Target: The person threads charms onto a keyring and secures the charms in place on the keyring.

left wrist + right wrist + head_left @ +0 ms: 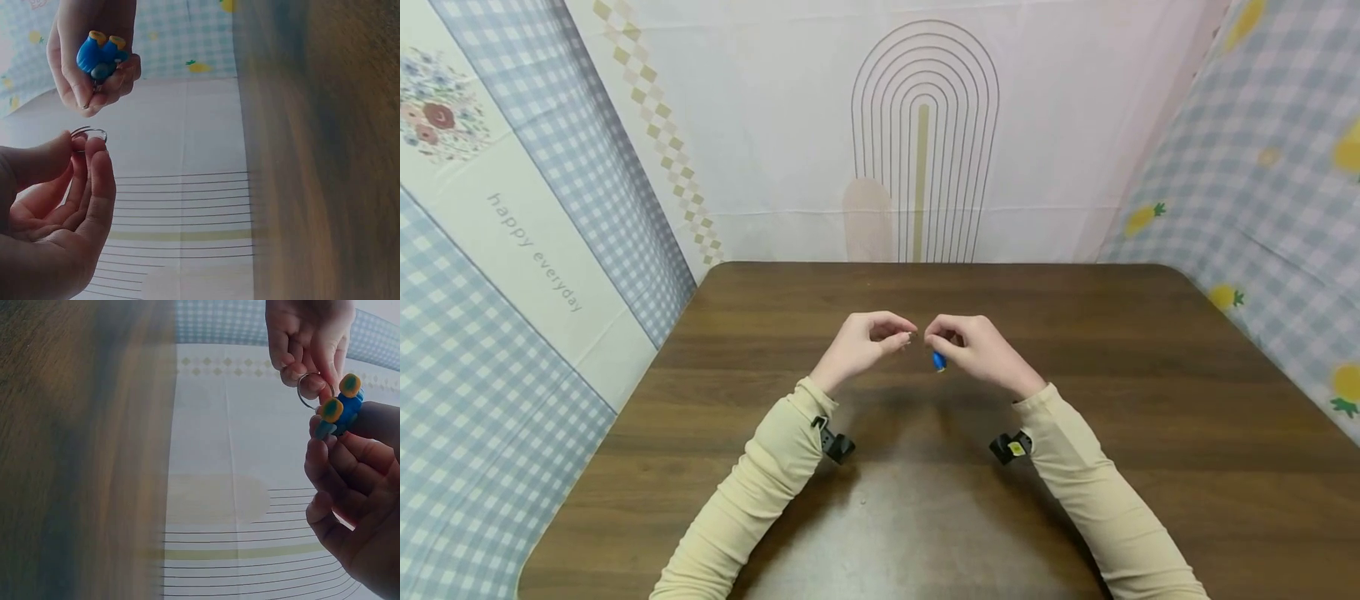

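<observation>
Between thumb and fingertips, my left hand (861, 343) pinches a thin metal split ring (99, 132), whose loop sticks out past the fingers. Facing it, my right hand (973, 346) pinches a small blue figure charm (95, 57) with yellow-orange feet, at the small metal fitting on its end. In the head view the blue charm (939, 361) hangs just below the right fingertips. A narrow gap separates the two hands, both raised over the table. From the right wrist view, the ring (307, 390) appears just behind the charm (342, 412).
The brown wooden table (880, 517) stretches out under both forearms. Behind it hangs a white cloth (775, 125) with arch lines, and checked cloths (1262, 208) cover the sides. Each sleeved wrist bears a small black camera (837, 447).
</observation>
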A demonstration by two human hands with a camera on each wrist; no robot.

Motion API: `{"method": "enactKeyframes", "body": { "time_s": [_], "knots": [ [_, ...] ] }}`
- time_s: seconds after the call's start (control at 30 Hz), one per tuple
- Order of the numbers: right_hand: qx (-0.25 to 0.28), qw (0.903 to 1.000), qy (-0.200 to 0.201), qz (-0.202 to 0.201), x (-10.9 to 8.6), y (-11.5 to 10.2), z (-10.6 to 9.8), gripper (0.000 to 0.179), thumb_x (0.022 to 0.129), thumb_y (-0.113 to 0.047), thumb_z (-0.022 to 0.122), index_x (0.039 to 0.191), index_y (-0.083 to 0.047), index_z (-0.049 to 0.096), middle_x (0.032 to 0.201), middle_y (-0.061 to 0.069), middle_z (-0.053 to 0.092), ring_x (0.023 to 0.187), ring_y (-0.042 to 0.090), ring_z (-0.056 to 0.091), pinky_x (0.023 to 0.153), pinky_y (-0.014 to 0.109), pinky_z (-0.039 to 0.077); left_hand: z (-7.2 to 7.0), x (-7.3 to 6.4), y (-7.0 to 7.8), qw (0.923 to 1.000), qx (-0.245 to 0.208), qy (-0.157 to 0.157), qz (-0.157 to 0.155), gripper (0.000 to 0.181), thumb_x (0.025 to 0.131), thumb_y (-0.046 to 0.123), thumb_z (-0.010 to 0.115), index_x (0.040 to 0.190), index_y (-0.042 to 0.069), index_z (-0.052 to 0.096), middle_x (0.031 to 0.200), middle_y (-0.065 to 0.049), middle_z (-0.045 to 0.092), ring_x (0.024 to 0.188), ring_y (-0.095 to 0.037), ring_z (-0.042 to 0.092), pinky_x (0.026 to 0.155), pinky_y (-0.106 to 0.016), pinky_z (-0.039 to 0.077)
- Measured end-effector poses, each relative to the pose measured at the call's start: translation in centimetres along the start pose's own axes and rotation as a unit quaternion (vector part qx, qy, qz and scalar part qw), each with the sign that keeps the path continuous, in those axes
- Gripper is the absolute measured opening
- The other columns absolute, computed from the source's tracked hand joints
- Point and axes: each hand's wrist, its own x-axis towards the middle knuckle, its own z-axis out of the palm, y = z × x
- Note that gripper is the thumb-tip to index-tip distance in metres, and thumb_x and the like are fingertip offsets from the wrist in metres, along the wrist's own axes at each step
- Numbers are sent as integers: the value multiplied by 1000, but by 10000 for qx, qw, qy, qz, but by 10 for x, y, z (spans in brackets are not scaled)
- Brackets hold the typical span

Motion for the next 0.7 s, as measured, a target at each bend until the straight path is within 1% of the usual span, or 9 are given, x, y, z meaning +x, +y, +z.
{"method": "enactKeyframes", "body": {
  "time_s": [0.07,0.17,0.23,0.33,0.4,0.47,0.53,0.6,0.7],
  "knots": [
    [23,10000,59,-7,1,0,1,8,94,-15,63,91,-10,68,67,-3,61,60,19,52,56,23,41,1,1,-2,9999,-93,77,-32,18,92,7,64,105,-3,69,95,-24,70,82,-30,69,72,-26,57],
    [45,9999,139,-26,2,1,3,8,94,-15,63,91,-10,68,68,-2,62,60,16,51,55,23,41,2,1,-3,9995,-224,218,-86,17,91,9,66,102,-4,69,90,-23,71,71,-16,67,71,-27,56],
    [31,9998,194,-59,2,1,4,7,94,-15,63,91,-10,68,69,-2,63,59,14,51,55,23,41,2,2,-2,9986,-411,296,-154,17,91,9,66,101,-4,69,88,-22,71,69,-10,66,72,-29,57],
    [40,9995,296,-99,4,0,3,7,94,-15,64,91,-10,69,69,-1,63,56,14,50,53,22,40,2,2,0,9959,-777,366,-281,17,91,9,66,101,-5,68,89,-21,71,70,-12,68,77,-38,59],
    [45,9992,369,-141,5,-1,3,7,93,-15,64,91,-10,69,68,-1,63,55,16,50,51,22,39,1,3,0,9940,-966,373,-353,18,91,8,66,101,-6,67,90,-20,71,72,-17,70,80,-43,58],
    [43,9990,406,-198,5,-1,3,7,93,-14,64,91,-9,69,68,-1,62,55,17,49,51,22,38,2,3,1,9927,-1076,361,-406,18,91,8,66,101,-7,67,90,-19,71,73,-19,70,82,-46,57],
    [22,9988,410,-248,5,-2,3,7,92,-14,65,92,-8,69,68,-1,63,56,17,49,52,21,38,2,2,0,9926,-1093,351,-407,18,91,8,66,101,-7,67,89,-20,71,72,-17,70,81,-44,58],
    [-18,9988,396,-289,4,-2,3,7,92,-14,65,92,-8,70,69,-1,63,57,15,49,53,21,39,3,2,-1,9923,-1118,336,-413,18,91,8,66,100,-7,67,89,-21,70,69,-14,68,78,-40,59],
    [-90,9984,420,-375,3,0,5,8,92,-14,66,92,-7,70,71,0,64,58,12,49,55,20,40,4,2,-2,9913,-1207,297,-440,18,91,7,65,100,-8,66,87,-24,70,65,-10,66,73,-37,59]
  ]
}}
